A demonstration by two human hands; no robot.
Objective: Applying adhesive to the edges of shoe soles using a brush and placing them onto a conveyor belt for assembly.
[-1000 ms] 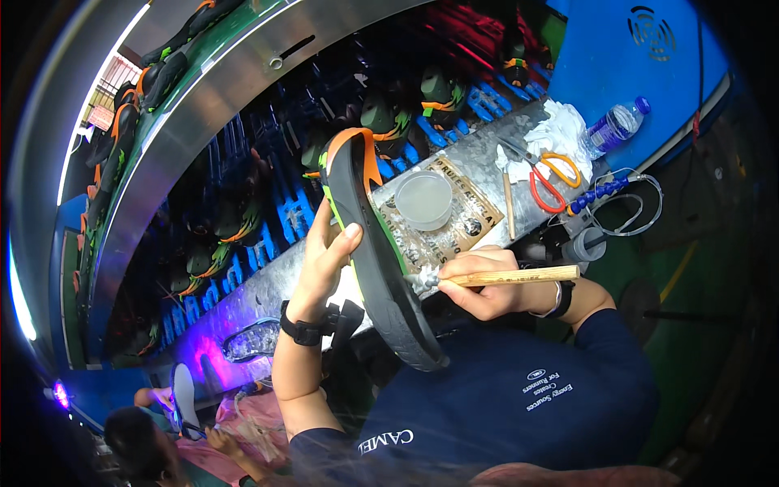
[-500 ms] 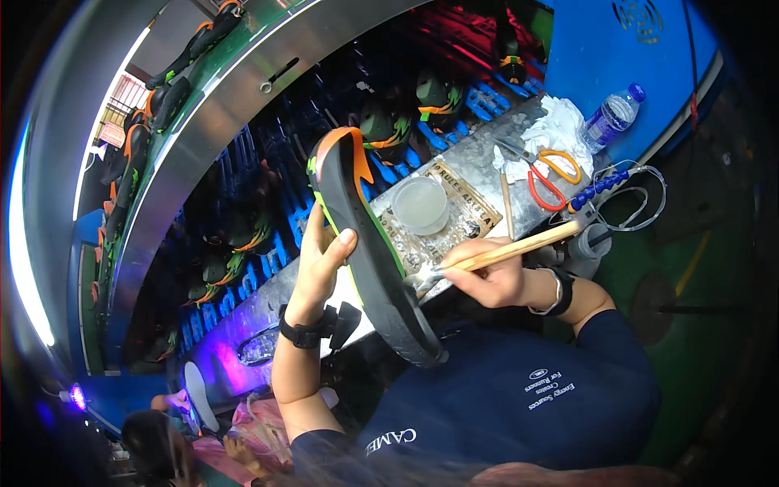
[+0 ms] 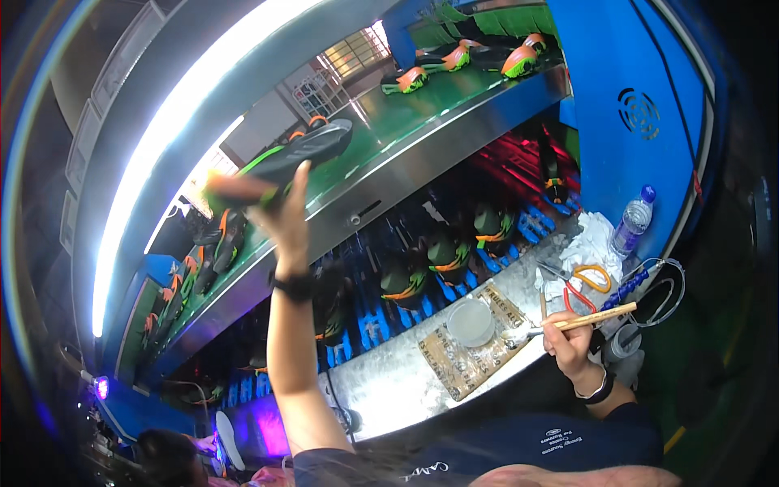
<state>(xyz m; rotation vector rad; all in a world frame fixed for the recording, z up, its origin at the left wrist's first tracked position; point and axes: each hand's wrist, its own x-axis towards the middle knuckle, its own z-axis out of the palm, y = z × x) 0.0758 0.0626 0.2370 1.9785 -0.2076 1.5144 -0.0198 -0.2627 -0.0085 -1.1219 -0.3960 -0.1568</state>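
Up goes the reach: the left hand (image 3: 286, 223) is gripping the black shoe (image 3: 312, 150) at the far side, thumb standing against its near side, the orange end out left of the fingers and the dark end beyond the thumb to the right. The green conveyor belt (image 3: 389, 122) lies just past those fingers; the shoe is blurred, so whether it touches the belt I can't quite tell. Down on the right, the right hand (image 3: 570, 345) has its fingers pinched round the wooden brush (image 3: 600, 315), bristles out to their left, pointing towards the round tub (image 3: 471, 322) on the brown sheet (image 3: 454, 369). Scissors (image 3: 561, 273) sit just beyond these same fingers. Handling it well, I'd say, means a firm, level left grip, with fingertips clear of any wet edge and of neighbouring shoes, and an unhurried release only once the belt bears the weight. The right fingers, meanwhile, do best keeping the bristles low, near the tub, so drips stay off sleeve and scissors.
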